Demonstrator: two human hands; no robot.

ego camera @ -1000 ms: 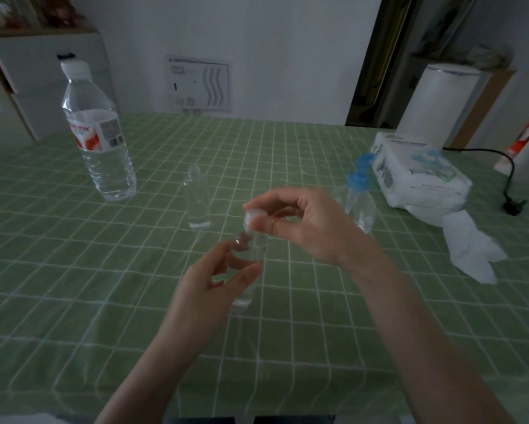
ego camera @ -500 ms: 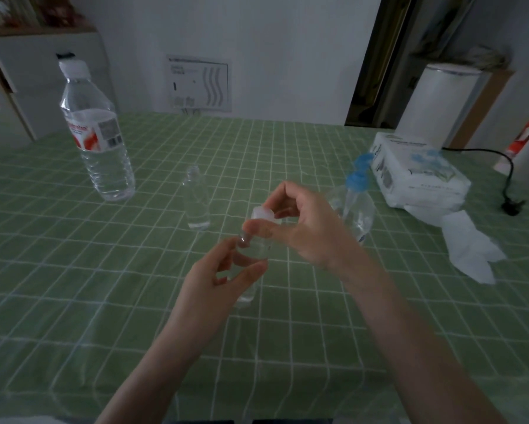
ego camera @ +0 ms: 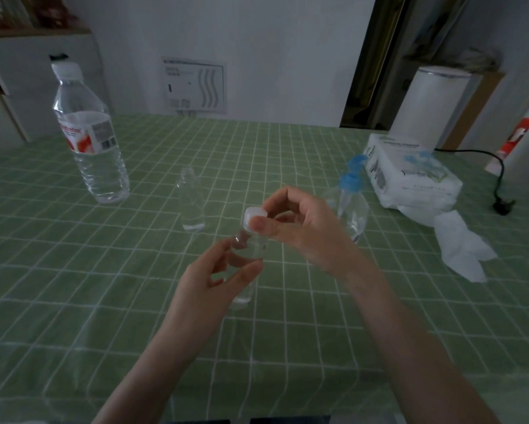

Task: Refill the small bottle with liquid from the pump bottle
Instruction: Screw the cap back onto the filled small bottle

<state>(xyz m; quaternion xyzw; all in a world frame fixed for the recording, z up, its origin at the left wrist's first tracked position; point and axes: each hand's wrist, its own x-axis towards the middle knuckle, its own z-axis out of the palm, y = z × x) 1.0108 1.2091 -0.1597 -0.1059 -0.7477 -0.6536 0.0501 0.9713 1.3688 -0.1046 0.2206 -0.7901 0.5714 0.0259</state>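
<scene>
- Two hands meet on a small bottle (ego camera: 245,255) at the middle of the green-checked counter (ego camera: 104,301).
- The small bottle is clear and upright, topped by a white cap (ego camera: 255,215).
- The grip of the left hand (ego camera: 208,286) is clamped round its body, while that of the right hand (ego camera: 303,231) pinches the cap.
- The blue-topped pump bottle (ego camera: 353,209) stands just behind.

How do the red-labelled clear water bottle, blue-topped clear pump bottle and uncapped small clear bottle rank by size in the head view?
1. red-labelled clear water bottle, largest
2. blue-topped clear pump bottle, partly behind the right hand
3. uncapped small clear bottle, only slightly smaller
</scene>
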